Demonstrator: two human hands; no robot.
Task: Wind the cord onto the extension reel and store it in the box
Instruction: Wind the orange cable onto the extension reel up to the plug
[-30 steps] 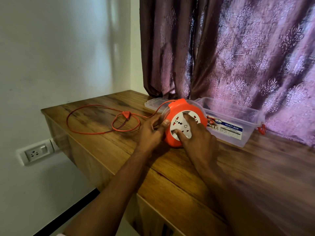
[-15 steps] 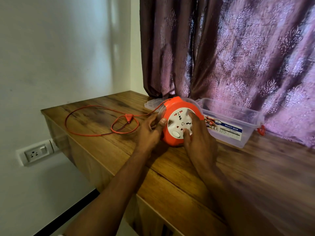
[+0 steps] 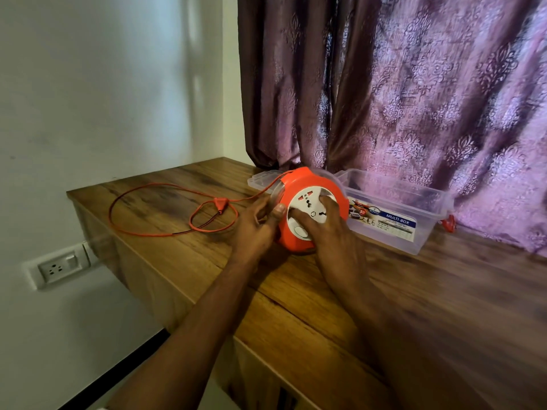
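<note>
- 1 wall socket point(image 3: 60, 266) sat on the white wall, below the left end of the wooden table point(image 3: 444, 291).
- 1 orange cord point(image 3: 142, 190) lay in loose loops on the table's left part, well left of the hands; 1 orange plug point(image 3: 220, 202) sat among the loops. The cord ran right from there and rose to the reel's upper left edge.
- 2 bare hands were on the reel.
- Left hand point(image 3: 256, 229): fingers curled round the reel's left rim, thumb pressed on the orange front edge, so it gripped the reel.
- 1 orange extension reel point(image 3: 296, 184) stood on edge on the table, white socket face point(image 3: 306, 202) toward the camera, just in front of the box.
- Right hand point(image 3: 328, 229): fingers spread on the white face, tips bent and pressing on it. Could not tell if they hooked into anything.
- 1 clear plastic box point(image 3: 420, 202), open, labelled "MULTI-BOX", sat right of and behind the reel, against the curtain point(image 3: 414, 84). 1 red latch point(image 3: 448, 223) showed at its right end.
- 1 clear lid point(image 3: 262, 180) lay flat behind the reel's left side.
</note>
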